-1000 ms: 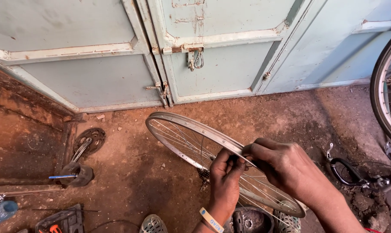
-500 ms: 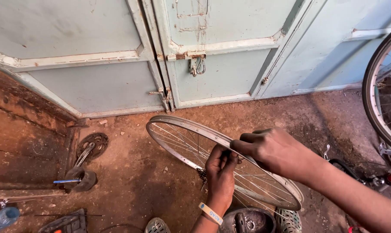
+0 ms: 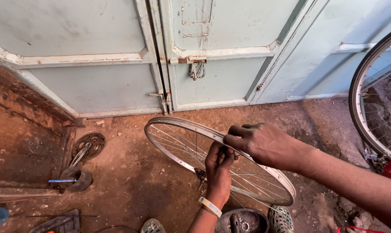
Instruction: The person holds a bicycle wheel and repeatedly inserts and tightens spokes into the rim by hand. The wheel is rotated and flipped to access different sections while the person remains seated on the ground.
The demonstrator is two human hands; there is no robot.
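A bare silver bicycle wheel rim (image 3: 169,124) with thin spokes is held tilted above the dirt floor. My right hand (image 3: 260,144) is closed over the rim's near right edge, knuckles up. Coming up from below inside the rim, my left hand (image 3: 219,170) has its fingertips pinched together on something small among the spokes; what it pinches is hidden. It touches the right hand's fingers. A pale band sits on the left wrist. The wheel's hub (image 3: 200,174) shows just left of the left hand.
Pale blue metal doors (image 3: 117,82) with a latch stand behind. A bicycle wheel with tyre (image 3: 361,108) is at the right. A chainring and crank (image 3: 85,149) lie at the left by a tool (image 3: 70,180). A dark round part (image 3: 243,221) and sandalled feet are below.
My right hand has slid left along the rim and now meets the left hand. The view has shifted slightly; the rim holds nearly the same pose.
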